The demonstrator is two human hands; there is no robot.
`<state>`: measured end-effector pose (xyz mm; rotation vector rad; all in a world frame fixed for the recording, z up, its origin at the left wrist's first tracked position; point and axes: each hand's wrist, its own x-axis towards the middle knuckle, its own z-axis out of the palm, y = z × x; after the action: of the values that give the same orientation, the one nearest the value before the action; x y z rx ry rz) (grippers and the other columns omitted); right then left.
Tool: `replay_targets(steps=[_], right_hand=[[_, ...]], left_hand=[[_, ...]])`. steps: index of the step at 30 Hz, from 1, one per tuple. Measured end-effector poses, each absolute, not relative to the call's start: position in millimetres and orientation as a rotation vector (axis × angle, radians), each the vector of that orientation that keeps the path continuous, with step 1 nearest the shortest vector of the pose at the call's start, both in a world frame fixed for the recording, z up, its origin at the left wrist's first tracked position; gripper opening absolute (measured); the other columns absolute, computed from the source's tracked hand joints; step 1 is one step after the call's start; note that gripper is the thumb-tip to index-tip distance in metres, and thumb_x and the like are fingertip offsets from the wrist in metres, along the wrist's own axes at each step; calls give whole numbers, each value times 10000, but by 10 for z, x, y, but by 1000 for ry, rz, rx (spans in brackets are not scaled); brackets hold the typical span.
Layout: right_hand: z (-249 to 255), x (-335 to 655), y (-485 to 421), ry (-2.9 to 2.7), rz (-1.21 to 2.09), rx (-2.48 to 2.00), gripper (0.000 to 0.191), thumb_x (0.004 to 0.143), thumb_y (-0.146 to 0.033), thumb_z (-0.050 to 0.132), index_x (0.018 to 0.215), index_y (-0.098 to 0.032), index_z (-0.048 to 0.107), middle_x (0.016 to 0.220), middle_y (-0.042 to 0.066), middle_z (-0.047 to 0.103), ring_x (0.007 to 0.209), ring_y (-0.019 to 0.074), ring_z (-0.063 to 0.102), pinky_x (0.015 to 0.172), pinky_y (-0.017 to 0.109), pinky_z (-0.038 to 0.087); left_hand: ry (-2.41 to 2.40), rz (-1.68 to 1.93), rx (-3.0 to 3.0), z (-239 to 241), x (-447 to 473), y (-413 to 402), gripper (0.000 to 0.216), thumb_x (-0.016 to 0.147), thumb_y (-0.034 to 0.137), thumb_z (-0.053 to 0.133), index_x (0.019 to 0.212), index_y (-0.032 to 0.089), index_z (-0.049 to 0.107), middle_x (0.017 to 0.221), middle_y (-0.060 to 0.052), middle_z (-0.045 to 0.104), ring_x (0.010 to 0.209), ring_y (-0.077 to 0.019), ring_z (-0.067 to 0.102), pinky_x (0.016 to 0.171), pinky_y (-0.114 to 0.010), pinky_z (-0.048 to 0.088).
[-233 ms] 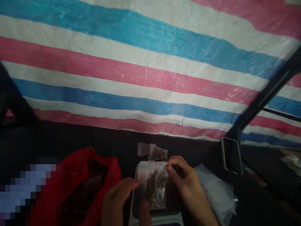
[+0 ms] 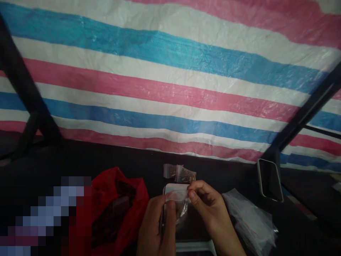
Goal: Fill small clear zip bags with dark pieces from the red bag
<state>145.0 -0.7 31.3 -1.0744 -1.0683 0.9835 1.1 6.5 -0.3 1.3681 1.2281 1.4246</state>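
Both my hands hold one small clear plastic bag (image 2: 180, 206) with dark brown dried stuff inside, just above a small white scale (image 2: 170, 187). My left hand (image 2: 157, 227) pinches the bag's top left edge with fingers closed. My right hand (image 2: 207, 211) pinches its top right corner between thumb and forefinger. Two filled little bags (image 2: 179, 173) lie on the dark table behind the scale.
A red plastic bag (image 2: 117, 209) holding dark dried material sits open at the left. A heap of empty clear bags (image 2: 250, 220) lies at the right. A phone (image 2: 270, 182) leans against a black pole. A striped tarp (image 2: 170, 89) hangs behind.
My left hand has risen from the bag's lower side to its top edge, next to my right hand. The view has shifted slightly to the left.
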Motion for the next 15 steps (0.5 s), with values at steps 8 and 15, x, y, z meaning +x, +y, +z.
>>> replay_targets(steps=[8,15], right_hand=[[196,1152,128,-971,990,-957,368,831,-518,887,895,-244,649,755,-42,595,679,125,503,624,230,414],[205,1033,142,-995,1081,-934,303,886,-487,836,1023,-295,645,853,-39,557,761,154,501,690,271,412]], left_hand=[[1184,1342,1352,-181,-152,255,529,939,725,579,1018,253,806,1091,-71,851,983,-253,804,828,-285,648],[1163,1268,1374,-298,-292,337,540,917,741,594,1069,278,825,1154,-71,856,1070,-277,816,891,-300,661]])
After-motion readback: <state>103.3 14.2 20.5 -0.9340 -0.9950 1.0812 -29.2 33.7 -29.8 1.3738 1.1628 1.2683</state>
